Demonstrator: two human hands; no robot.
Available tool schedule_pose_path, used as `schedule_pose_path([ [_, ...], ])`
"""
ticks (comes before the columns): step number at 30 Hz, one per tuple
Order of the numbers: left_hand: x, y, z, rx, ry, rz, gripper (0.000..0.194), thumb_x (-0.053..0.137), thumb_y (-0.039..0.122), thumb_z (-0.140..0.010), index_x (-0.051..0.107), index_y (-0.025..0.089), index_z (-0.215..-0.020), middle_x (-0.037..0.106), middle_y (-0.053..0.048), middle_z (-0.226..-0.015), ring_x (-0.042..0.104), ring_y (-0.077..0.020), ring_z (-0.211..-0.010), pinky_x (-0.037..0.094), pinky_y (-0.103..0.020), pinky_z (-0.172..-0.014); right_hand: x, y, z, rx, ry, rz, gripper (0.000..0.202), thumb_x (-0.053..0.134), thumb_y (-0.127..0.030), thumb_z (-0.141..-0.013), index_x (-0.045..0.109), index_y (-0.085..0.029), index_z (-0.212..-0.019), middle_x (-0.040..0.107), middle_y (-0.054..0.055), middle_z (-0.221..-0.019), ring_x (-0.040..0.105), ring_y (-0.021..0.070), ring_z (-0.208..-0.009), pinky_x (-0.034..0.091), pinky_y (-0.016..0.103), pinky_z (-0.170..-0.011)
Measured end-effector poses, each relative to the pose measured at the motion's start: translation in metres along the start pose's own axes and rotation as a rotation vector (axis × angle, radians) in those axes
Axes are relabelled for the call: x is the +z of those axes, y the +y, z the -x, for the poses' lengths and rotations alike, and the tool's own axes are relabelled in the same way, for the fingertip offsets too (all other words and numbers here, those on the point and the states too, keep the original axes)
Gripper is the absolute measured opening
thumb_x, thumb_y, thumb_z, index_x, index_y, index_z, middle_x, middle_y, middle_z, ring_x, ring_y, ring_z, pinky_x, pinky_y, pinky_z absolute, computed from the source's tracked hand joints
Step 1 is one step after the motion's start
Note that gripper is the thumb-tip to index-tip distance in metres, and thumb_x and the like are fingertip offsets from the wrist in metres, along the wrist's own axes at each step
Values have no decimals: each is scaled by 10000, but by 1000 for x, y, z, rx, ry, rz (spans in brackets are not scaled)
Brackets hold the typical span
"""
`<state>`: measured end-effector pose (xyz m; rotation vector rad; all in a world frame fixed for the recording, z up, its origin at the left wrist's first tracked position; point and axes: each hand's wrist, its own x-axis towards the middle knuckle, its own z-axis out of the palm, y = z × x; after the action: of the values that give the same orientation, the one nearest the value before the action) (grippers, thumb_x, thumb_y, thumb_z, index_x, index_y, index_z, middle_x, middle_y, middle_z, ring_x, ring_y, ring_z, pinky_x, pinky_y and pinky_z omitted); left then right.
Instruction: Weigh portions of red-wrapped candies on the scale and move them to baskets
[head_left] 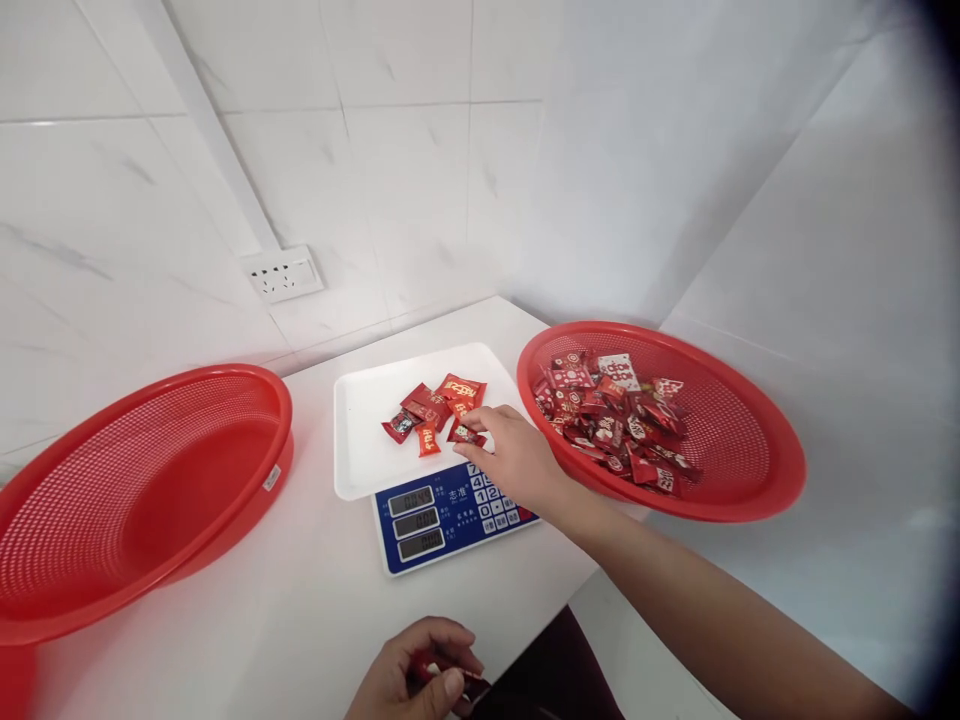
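Observation:
My right hand [521,458] is over the white tray [354,440] of a blue weighing scale [450,525], thumb and fingers closed on a small dark red wrapped snack packet [463,433]. Beside it on the tray lies a loose pile of red packets [425,404], with a small orange-red packet [427,440] at its front. Low in the view, my left hand [420,675] curls around dark red packets [469,683]; fingers partly cover them, so their number cannot be told.
To the right, a red mesh basket [739,440] holds many wrapped packets [611,415]. Another red basket [172,490] stands at the left on the white table [300,600]. A tiled wall [405,200] with a socket [283,275] rises behind.

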<state>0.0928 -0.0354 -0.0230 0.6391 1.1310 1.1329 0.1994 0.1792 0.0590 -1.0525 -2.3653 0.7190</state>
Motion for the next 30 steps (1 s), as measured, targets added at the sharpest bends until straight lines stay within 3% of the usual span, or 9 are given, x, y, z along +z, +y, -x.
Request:
schedule_pose_path([
  [5,-3,2,5,14,-2,-35,366,684,463,-704,650,169,-920,662,-71,-837,603,-168,-719,490,-335,-690,4,10,-11,-96,90,175,277,425,-345,-897,614,-195,-1035,656,75,-1061,512,228,-1040,398,371,-873],
  [9,-2,8,9,1,-4,-72,335,662,437,-734,640,174,-940,665,-69,-867,612,-179,-751,479,-343,-728,1,18,-17,37,58,277,231,435,-315,-883,625,-205,-958,672,75,-997,547,245,-973,424,368,-778],
  [13,-1,15,13,-41,-25,-126,310,642,405,-764,627,174,-971,664,-71,-913,608,-174,-794,468,-332,-777,4,21,-22,125,-22,258,173,524,-319,-825,602,-221,-943,676,67,-970,566,257,-948,440,358,-697],
  [19,-3,14,18,-58,-24,-76,295,649,375,-765,623,168,-973,664,-63,-904,607,-153,-758,466,-312,-763,10,25,-25,155,17,189,159,484,-252,-831,587,-215,-946,664,79,-972,591,244,-906,450,377,-715],
  [30,-5,12,13,-70,-47,-50,280,645,353,-772,620,175,-986,663,-59,-914,610,-154,-777,459,-319,-774,7,18,-22,164,-32,235,182,457,-311,-839,557,-224,-963,664,71,-955,557,266,-951,434,383,-668],
])
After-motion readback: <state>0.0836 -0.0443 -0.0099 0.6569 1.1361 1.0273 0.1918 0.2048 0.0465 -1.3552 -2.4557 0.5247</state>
